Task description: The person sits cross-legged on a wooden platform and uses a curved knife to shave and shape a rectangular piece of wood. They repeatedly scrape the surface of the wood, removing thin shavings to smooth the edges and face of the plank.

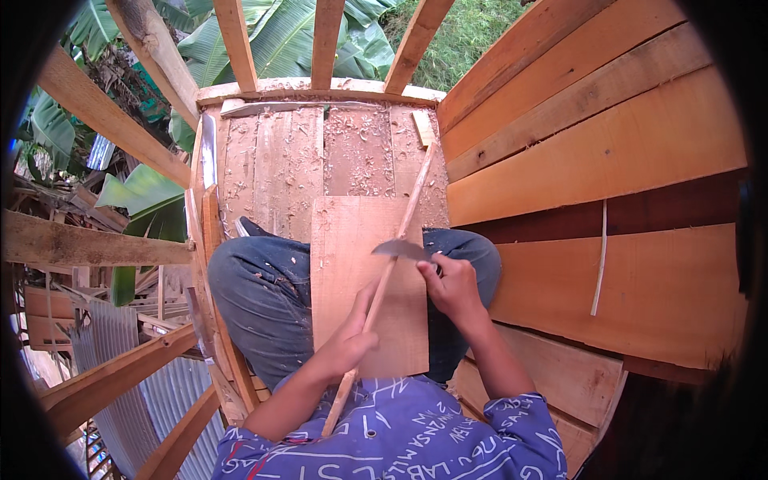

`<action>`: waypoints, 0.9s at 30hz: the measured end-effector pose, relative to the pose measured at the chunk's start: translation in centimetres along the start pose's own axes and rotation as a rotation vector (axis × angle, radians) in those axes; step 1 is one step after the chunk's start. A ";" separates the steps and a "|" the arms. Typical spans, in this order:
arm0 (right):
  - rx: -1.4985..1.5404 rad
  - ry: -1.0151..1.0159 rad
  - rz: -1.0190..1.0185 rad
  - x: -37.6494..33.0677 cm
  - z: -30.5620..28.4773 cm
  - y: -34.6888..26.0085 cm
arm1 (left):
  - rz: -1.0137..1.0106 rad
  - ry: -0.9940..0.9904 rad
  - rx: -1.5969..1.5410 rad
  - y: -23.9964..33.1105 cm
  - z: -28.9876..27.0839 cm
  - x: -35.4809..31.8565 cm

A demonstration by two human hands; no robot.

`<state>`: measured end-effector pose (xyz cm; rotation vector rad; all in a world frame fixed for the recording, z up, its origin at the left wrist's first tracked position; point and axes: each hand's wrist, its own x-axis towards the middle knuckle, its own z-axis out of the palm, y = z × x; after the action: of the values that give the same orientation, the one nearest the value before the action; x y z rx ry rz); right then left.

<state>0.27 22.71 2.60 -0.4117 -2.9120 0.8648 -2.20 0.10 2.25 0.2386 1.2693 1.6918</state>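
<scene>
A long, thin wooden stick [416, 192] runs slantwise from my shirt up past the far end of a flat wooden board [340, 232]. The board lies across my lap between my jeans-covered knees. My left hand [350, 338] is closed around the lower part of the stick, over the board. In my right hand [454, 286] is a knife with a short, curved blade [400, 250], gripped by its handle. That blade lies crosswise over the stick, beyond my left hand; whether its edge bites into the wood cannot be made out.
Curled shavings cover the plank floor [276, 160]. A small wood block [422, 128] sits by the stick's far end. Along the far edge lies a long, blade-like piece [296, 106]. A plank wall [592, 176] bounds the right; wooden railing bars [96, 242] the left.
</scene>
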 end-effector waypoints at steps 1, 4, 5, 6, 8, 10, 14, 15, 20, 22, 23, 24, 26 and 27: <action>-0.032 -0.002 0.015 1.3 -0.5 0.6 | 0.006 -0.006 0.005 0.4 0.1 0.2; 0.005 -0.037 -0.067 -0.4 -0.1 -0.9 | -0.011 -0.003 -0.009 0.8 0.0 0.2; -0.030 -0.121 -0.264 -1.3 -0.1 -1.4 | 0.014 -0.002 0.015 0.5 -0.1 0.2; -0.003 -0.085 -0.169 -0.6 0.0 -1.0 | 0.040 -0.001 0.039 -0.1 -0.3 0.3; 0.046 -0.019 0.022 1.7 -0.1 0.7 | 0.035 -0.007 0.030 -0.1 -0.1 0.0; -0.032 -0.026 0.012 2.3 -0.6 1.1 | -0.024 -0.019 -0.023 1.4 0.4 0.1; 0.007 -0.052 -0.223 -0.6 0.9 -0.3 | -0.005 0.024 -0.003 0.3 0.0 -0.1; 0.023 0.018 -0.186 0.6 1.6 0.7 | -0.004 0.019 -0.002 0.5 -0.1 0.0; 0.108 0.049 -0.196 0.4 2.4 1.8 | -0.034 0.029 -0.026 1.0 0.1 -0.1; 0.074 -0.061 -0.224 0.5 1.6 1.2 | -0.030 0.029 0.003 -0.4 -0.4 -0.1; 0.053 -0.031 -0.105 1.2 1.6 1.8 | -0.014 0.028 0.016 -0.2 -0.3 0.0; 0.032 0.000 0.015 1.8 1.6 2.3 | 0.002 0.027 0.028 0.2 0.0 0.2; 0.099 0.017 -0.087 1.7 2.0 2.3 | 0.007 0.043 0.025 0.6 0.2 0.4; 0.148 -0.012 -0.147 0.4 2.4 1.5 | -0.009 0.054 0.000 0.4 0.3 0.2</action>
<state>-0.10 22.80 -0.23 -0.1788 -2.8205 1.0524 -2.36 0.47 2.64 0.1882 1.3081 1.7005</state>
